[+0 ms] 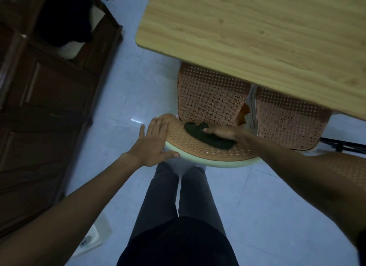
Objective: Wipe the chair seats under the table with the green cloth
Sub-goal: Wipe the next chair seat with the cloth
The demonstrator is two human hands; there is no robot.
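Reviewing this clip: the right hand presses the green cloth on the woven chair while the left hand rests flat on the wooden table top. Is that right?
Not quite. The left hand rests on the edge of the woven chair, not on the table top, as the head view shows. The right hand does press the green cloth on that chair.

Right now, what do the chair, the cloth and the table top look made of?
Chair: likely moulded plastic, matte, with cane-pattern holes and pale smooth rim. Cloth: soft dark green fabric, bunched. Table top: wood or laminate, printed-looking grain, satin.
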